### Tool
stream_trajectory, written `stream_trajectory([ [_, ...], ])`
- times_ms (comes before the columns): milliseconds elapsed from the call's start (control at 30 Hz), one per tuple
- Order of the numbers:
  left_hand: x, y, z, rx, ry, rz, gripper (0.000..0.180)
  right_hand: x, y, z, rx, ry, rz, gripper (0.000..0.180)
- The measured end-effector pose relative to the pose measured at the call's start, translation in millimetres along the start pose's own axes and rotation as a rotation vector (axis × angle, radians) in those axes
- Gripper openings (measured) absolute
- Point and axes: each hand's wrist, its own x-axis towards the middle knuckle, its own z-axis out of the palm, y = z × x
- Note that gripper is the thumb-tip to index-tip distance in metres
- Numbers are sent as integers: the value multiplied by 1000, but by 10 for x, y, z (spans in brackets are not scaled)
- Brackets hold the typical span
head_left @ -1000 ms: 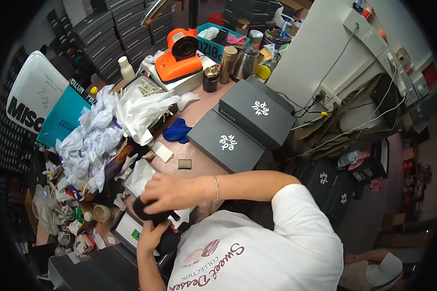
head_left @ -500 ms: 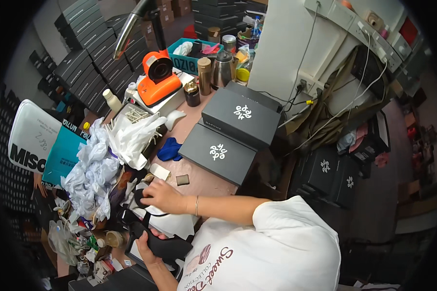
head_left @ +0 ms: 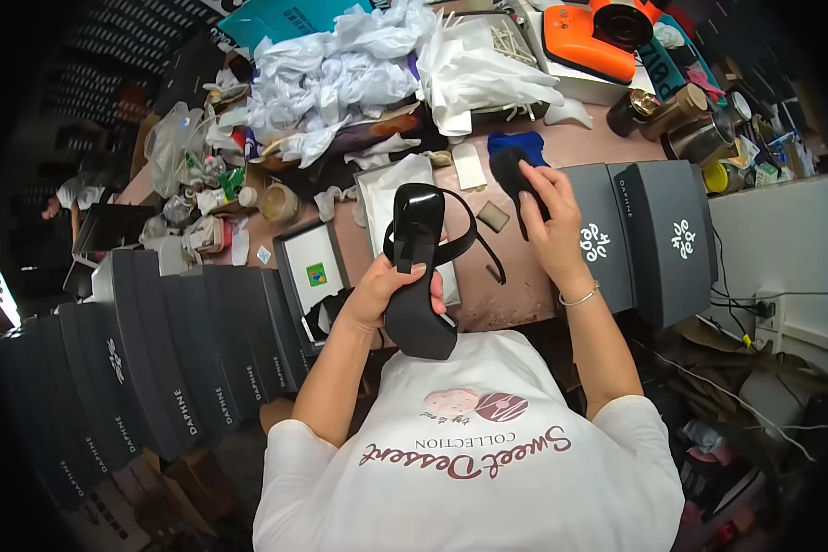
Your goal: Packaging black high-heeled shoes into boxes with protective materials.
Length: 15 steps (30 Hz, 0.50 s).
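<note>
My left hand point(head_left: 384, 287) grips a black platform sandal point(head_left: 421, 317) in front of my chest, fingers wrapped round its middle. The glossy part points away from me, and the loose thin ankle strap point(head_left: 474, 237) curves off to its right. To the right, my right hand point(head_left: 552, 216) pinches a black brush-like tool point(head_left: 506, 167) with a rounded head, held above the table and apart from the sandal; its exact kind is unclear. Beyond that tool lies a blue cloth point(head_left: 523, 143). A small tan block point(head_left: 493, 216) rests on the pink tabletop point(head_left: 515, 290) between my hands.
Grey shoe boxes point(head_left: 667, 241) lie on the right, and more boxes point(head_left: 170, 368) stand in a row at left. Crumpled tissue paper point(head_left: 331, 87) and an orange device point(head_left: 589, 41) are at the back. An open box point(head_left: 288, 253) sits left of the sandal.
The view has swung round toward the left side of the table. My right hand has lifted the black tool away from the sandal, which my left hand still holds, now more upright to view.
</note>
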Motion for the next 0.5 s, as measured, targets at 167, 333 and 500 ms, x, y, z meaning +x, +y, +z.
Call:
stream_trajectory([
  [167, 104, -312, -8, -236, 69, 61, 52, -20, -293, 188, -100, -402, -451, 38],
  [333, 88, -217, -18, -371, 144, 354, 57, -22, 820, 207, -236, -659, -282, 36],
  [500, 64, -170, 8, -309, 240, 478, 60, 435, 1217, 432, -439, -483, -400, 38],
])
